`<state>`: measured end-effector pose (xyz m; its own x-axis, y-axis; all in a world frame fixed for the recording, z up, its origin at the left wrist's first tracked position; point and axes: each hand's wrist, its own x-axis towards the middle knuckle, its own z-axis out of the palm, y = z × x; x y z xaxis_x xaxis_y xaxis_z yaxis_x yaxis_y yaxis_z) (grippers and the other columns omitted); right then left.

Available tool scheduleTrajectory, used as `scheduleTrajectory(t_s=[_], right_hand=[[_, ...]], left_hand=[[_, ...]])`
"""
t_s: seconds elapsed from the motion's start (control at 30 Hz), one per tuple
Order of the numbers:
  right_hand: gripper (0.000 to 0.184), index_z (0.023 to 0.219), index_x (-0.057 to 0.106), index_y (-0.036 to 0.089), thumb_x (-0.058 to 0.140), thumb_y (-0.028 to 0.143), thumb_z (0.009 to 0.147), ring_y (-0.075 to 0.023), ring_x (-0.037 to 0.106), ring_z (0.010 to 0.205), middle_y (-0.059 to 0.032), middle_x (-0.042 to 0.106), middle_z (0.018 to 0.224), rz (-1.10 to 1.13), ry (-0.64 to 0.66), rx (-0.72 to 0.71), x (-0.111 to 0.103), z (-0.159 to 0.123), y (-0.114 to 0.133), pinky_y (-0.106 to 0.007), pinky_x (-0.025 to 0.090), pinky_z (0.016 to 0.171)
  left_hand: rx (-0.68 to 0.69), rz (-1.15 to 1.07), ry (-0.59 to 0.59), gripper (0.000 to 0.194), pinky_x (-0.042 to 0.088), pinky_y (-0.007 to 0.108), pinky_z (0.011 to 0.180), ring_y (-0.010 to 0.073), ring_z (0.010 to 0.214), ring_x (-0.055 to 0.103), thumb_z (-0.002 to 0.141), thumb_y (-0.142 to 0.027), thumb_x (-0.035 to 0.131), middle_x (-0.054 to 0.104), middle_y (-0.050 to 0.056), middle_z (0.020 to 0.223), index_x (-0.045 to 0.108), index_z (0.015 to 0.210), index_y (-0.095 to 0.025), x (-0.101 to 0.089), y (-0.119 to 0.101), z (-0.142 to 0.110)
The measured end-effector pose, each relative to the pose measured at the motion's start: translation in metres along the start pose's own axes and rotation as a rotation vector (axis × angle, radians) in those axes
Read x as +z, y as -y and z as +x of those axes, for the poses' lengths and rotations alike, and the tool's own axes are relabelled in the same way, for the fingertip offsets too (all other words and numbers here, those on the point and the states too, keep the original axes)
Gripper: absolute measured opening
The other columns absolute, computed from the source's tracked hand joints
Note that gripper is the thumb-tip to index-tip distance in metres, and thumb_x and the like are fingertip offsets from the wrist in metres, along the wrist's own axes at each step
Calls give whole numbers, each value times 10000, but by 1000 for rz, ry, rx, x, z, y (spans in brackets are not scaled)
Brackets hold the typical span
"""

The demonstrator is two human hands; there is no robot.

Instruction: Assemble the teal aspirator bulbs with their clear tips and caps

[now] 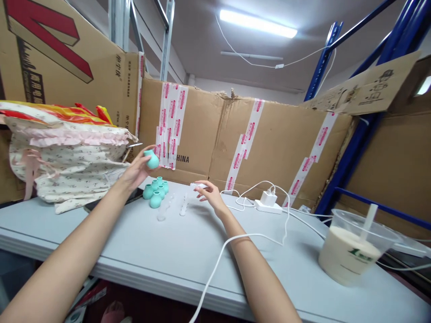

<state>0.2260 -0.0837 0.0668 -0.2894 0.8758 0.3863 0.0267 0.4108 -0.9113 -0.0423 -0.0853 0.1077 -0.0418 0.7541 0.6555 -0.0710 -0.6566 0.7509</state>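
My left hand (136,169) grips a small turquoise vase (152,159) by its side, lifted above the table. Below it, several similar turquoise vases (155,200) stand in a tight group. To the right, my right hand (209,194) pinches a small clear, whitish piece (198,185) between thumb and fingers; its exact kind is too small to make out. Between the hands, a clear slender piece (183,205) and another transparent piece with a round end (162,217) lie on the grey table (161,251).
A plastic cup (348,255) with a pale drink and straw stands at right. A white charger on a power strip (268,205) trails cables, one crossing my right forearm. A floral cloth bag (74,170) sits at left. Cardboard (202,130) walls the back.
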Motion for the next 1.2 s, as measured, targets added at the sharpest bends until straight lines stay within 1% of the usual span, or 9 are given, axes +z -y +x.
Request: scheduleTrajectory(t_s=[0.1, 0.17, 0.23, 0.3, 0.43, 0.6, 0.83, 1.03, 1.2], right_hand=[[330, 949, 618, 222, 643, 399, 672, -94, 582, 606, -23, 652, 799, 4, -5, -19, 1, -1, 2, -181, 450, 506], [334, 943, 616, 215, 631, 418, 678, -97, 582, 613, -25, 653, 803, 15, -21, -41, 1, 0, 2, -181, 443, 504], [339, 932, 614, 209, 614, 441, 685, -98, 580, 611, -29, 655, 807, 19, -40, -66, 1, 1, 1, -174, 421, 482], [336, 917, 610, 204, 615, 443, 681, -92, 569, 588, -29, 653, 826, 8, -60, -90, 2, 1, 1, -162, 378, 440], [305, 908, 598, 198, 620, 408, 687, -71, 540, 547, -28, 643, 889, -3, -52, -120, 4, 2, 2, -151, 316, 391], [288, 890, 616, 190, 640, 379, 674, -68, 532, 537, -28, 639, 884, -25, -33, -127, 3, 4, 1, -153, 327, 374], [282, 849, 645, 152, 669, 339, 639, -88, 537, 539, -30, 635, 752, -50, 26, -148, 3, 7, -2, -209, 471, 450], [260, 847, 650, 130, 640, 324, 674, -75, 511, 466, -32, 631, 690, -202, -25, -190, 8, 6, -5, -204, 450, 415], [293, 794, 647, 103, 676, 341, 624, -74, 492, 440, -14, 596, 596, -195, 60, -127, 5, 2, 1, -191, 419, 376]], left_hand=[[-60, 100, 142, 550, 486, 292, 758, 127, 814, 571, 798, -459, 482, 600, 20, 906, 373, 1300, -261, 34, 12, -9], [-77, 227, 249, 626, 448, 328, 836, 136, 841, 565, 773, -464, 521, 589, 34, 974, 349, 1327, -226, 51, 20, -16], [-38, 370, 289, 630, 407, 345, 887, 167, 921, 545, 742, -470, 560, 564, 67, 1082, 398, 1287, -196, 61, 25, -21], [-1, 498, 304, 533, 396, 349, 886, 197, 952, 530, 739, -494, 551, 569, 79, 1086, 497, 1164, -176, 66, 28, -25], [53, 622, 371, 397, 403, 321, 833, 205, 898, 549, 770, -513, 497, 615, 41, 964, 571, 974, -180, 71, 26, -29], [135, 705, 377, 362, 403, 288, 778, 193, 864, 561, 797, -498, 471, 623, 26, 934, 573, 947, -185, 75, 24, -31], [255, 936, 379, 344, 403, 298, 747, 198, 857, 561, 836, -479, 424, 608, 45, 925, 556, 952, -183, 75, 27, -34], [335, 1081, 368, 345, 404, 303, 731, 212, 864, 565, 857, -460, 406, 610, 62, 903, 554, 948, -162, 75, 29, -35], [421, 1163, 417, 360, 397, 310, 711, 221, 856, 569, 856, -470, 409, 616, 63, 892, 556, 959, -158, 73, 33, -34]])
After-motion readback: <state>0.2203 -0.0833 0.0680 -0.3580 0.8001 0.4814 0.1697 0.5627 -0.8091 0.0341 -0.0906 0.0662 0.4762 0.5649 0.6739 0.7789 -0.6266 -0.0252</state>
